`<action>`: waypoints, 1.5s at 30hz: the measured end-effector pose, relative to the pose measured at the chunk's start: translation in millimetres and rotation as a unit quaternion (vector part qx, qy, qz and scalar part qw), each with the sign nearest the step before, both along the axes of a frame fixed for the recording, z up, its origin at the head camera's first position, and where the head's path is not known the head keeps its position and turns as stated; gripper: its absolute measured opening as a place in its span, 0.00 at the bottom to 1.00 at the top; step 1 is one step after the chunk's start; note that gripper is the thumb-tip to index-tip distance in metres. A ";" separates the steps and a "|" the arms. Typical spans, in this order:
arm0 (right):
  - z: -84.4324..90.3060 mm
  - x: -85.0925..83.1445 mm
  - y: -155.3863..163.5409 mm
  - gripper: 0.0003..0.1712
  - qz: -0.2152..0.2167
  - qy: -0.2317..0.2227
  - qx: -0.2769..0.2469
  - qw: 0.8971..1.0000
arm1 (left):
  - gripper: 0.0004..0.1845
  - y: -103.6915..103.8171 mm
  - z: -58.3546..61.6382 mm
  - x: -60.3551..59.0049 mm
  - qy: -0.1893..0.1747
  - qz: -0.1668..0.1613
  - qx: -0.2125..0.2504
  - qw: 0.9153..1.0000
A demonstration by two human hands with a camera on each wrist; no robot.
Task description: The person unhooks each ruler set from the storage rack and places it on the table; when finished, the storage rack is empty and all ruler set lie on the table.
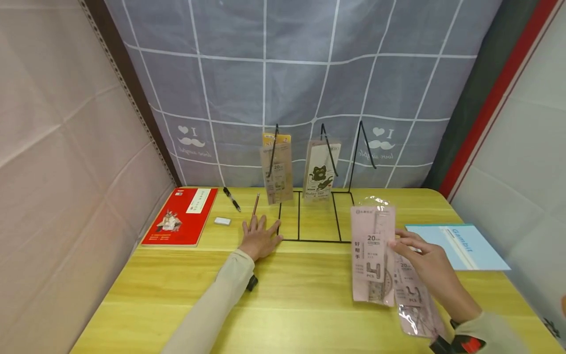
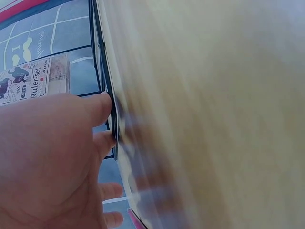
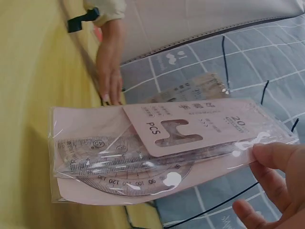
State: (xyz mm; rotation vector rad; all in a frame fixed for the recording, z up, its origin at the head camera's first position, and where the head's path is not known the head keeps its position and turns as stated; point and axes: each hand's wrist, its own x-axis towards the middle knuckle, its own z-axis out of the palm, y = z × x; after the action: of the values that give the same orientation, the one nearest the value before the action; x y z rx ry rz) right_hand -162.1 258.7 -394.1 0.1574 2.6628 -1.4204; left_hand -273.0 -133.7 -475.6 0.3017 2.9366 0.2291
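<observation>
My right hand pinches a pink ruler-set packet by its edge and holds it upright above the table, right of centre. In the right wrist view the packet shows a ruler and a protractor inside, with my fingers on its right end. A second, similar packet lies under that hand; I cannot tell whether it is held. My left hand rests flat on the yellow table, its fingers against the base of the black wire rack.
Two ruler-set packets hang on the rack's left and middle hooks; the right hook is bare. A red notebook, eraser, pen and pencil lie at left. A blue notebook lies at right.
</observation>
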 end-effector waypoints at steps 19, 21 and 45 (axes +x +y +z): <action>-64.3 6.7 6.3 0.32 0.003 0.070 0.129 0.989 | 0.32 0.8 1.1 -1.8 -0.009 0.004 -0.005 1.000; -71.2 8.8 4.8 0.25 0.000 0.091 0.147 0.985 | 0.32 0.5 1.4 -2.3 -0.009 0.003 -0.009 1.000; -94.0 19.8 -1.8 0.14 -0.014 0.110 0.241 0.964 | 0.32 1.0 -0.1 -1.5 -0.011 0.006 -0.013 1.000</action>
State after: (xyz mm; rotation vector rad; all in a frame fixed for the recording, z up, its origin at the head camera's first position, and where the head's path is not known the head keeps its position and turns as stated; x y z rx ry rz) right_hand -142.3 256.9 -488.0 0.0830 3.1548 -0.8066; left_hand -274.5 -132.7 -475.8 0.2768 2.9186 0.1930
